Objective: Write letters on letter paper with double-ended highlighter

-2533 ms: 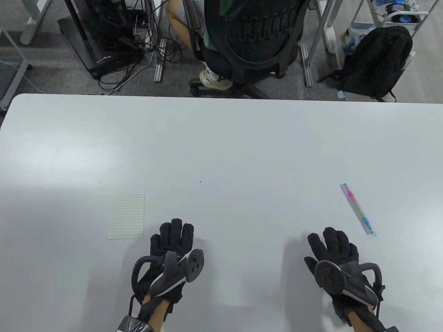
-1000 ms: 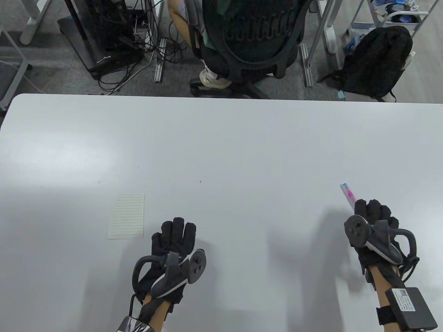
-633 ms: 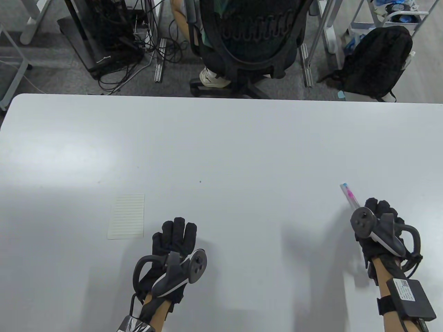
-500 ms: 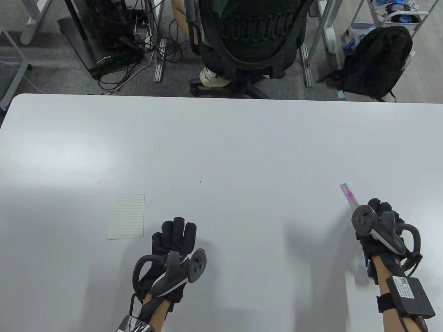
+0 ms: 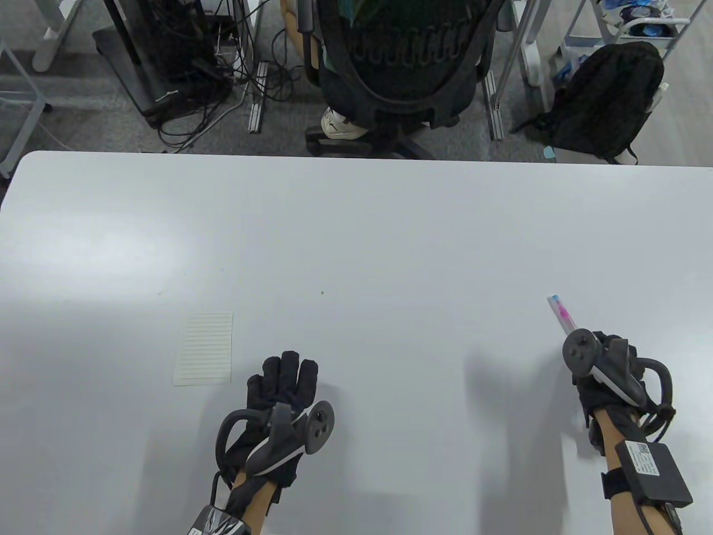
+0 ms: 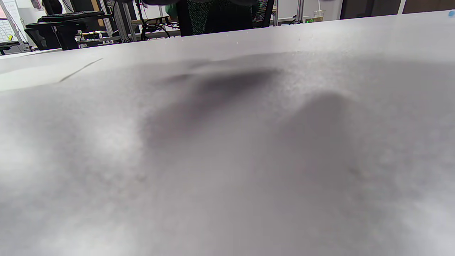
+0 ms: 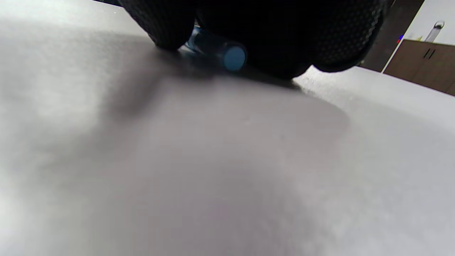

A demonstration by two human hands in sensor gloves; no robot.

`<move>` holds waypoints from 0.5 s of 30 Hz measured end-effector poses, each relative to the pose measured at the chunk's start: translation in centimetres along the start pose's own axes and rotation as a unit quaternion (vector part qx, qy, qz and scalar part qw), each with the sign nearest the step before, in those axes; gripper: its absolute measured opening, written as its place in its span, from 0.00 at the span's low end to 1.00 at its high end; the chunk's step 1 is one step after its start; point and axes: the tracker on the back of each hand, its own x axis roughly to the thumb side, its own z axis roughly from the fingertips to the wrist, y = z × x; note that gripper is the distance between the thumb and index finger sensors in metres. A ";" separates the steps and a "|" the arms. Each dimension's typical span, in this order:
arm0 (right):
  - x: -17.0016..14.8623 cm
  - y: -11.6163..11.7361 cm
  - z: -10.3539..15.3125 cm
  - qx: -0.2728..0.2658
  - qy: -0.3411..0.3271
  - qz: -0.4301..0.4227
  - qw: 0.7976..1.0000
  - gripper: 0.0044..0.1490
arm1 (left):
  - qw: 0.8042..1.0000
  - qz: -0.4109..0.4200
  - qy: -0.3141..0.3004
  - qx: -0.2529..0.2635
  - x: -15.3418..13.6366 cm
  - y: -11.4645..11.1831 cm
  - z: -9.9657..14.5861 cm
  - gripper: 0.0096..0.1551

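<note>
The lined letter paper [image 5: 204,348] lies flat at the front left of the white table [image 5: 356,234]. Just right of it, my left hand [image 5: 287,370] rests palm down with straight fingers and holds nothing. The double-ended highlighter [image 5: 560,312] lies at the front right, its pink end sticking out beyond my right hand [image 5: 610,341]. That hand's fingers are curled over the blue half. In the right wrist view the gloved fingers [image 7: 284,35] wrap the barrel and the blue end [image 7: 234,58] pokes out, low against the table.
Beyond the table's far edge a person sits in a black office chair [image 5: 401,61]. A black backpack [image 5: 607,100] lies on the floor at the back right, and tangled cables [image 5: 189,72] at the back left.
My right hand moved right and forward from the front edge onto the highlighter and curled its fingers round the blue half. The left hand and the paper stayed put.
</note>
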 end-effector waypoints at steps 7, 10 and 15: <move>0.4 -0.6 -0.1 -0.037 0.015 0.019 0.999 0.31 | 1.000 0.006 0.000 -0.002 -0.1 0.0 0.0 0.44; 0.4 -0.6 0.1 -0.048 0.010 0.036 0.998 0.30 | 1.000 0.008 0.000 -0.002 -0.1 0.0 0.0 0.44; 0.2 -0.5 0.4 -0.047 0.008 0.041 0.998 0.31 | 1.000 0.011 -0.001 0.000 -0.1 0.0 0.0 0.44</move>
